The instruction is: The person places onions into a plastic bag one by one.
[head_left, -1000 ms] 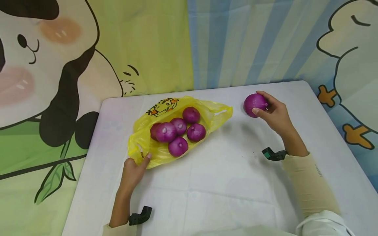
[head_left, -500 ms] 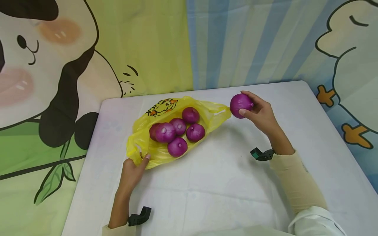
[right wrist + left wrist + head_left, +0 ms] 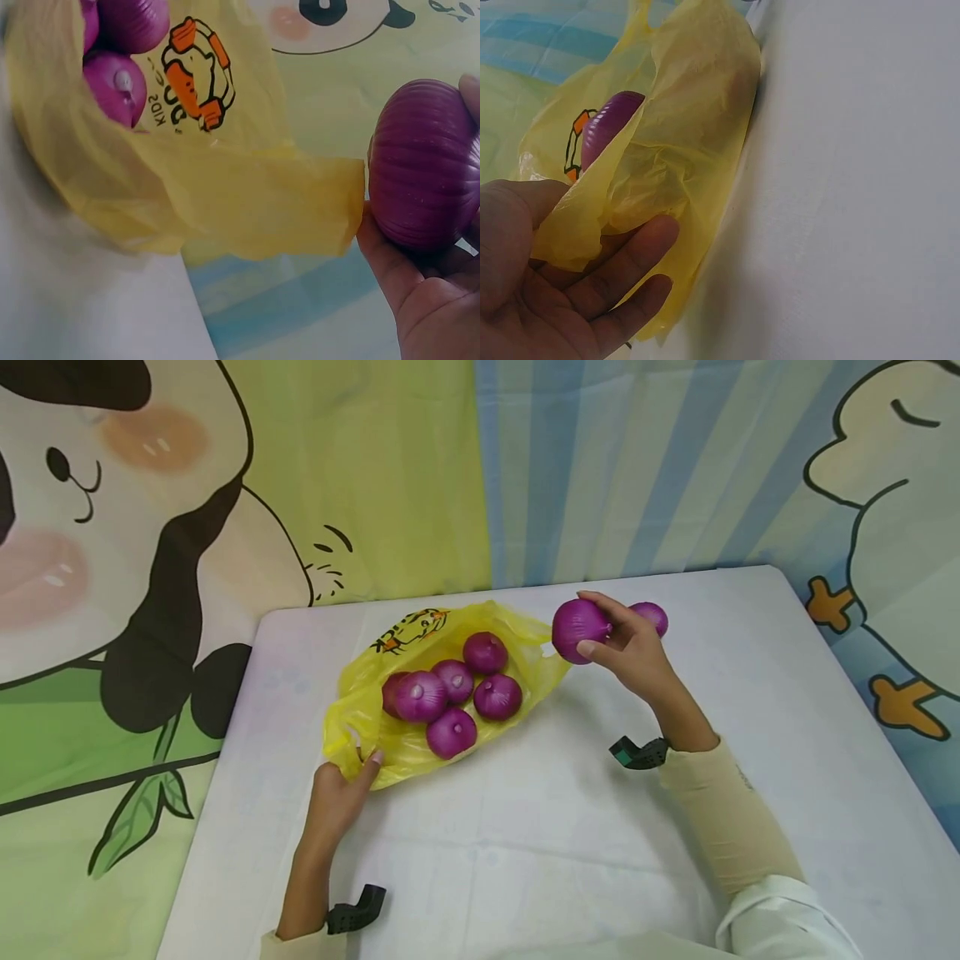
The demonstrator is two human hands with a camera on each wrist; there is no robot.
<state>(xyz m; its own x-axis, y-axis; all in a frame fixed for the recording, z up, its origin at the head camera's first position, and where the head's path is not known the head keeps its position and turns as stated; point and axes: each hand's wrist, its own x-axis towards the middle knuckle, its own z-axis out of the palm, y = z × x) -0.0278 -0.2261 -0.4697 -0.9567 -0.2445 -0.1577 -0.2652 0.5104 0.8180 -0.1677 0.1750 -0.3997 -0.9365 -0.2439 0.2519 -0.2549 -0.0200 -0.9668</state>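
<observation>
A yellow plastic bag (image 3: pixel 360 693) lies on its side with several purple onions (image 3: pixel 452 732) in its open mouth. At its near left corner my left hand (image 3: pixel 337 797) pinches the plastic between thumb and fingers; in the left wrist view the other fingers (image 3: pixel 634 315) are spread below the film. My right hand (image 3: pixel 637 652) grips a purple onion (image 3: pixel 579 628), raised at the right end of the bag. In the right wrist view this onion (image 3: pixel 424 165) is right beside the bag's handle (image 3: pixel 322 206). Another onion (image 3: pixel 651 617) shows behind the right hand, partly hidden.
The bag and onions are on a white-covered table (image 3: pixel 525 860). A printed cartoon backdrop (image 3: pixel 375 485) hangs behind its back edge. Each wrist carries a small black camera mount, such as the right one (image 3: pixel 637 753).
My right hand has moved left with its onion, reaching the bag's right handle, which is pushed inward. The onion behind it has come into view. My left hand stays put.
</observation>
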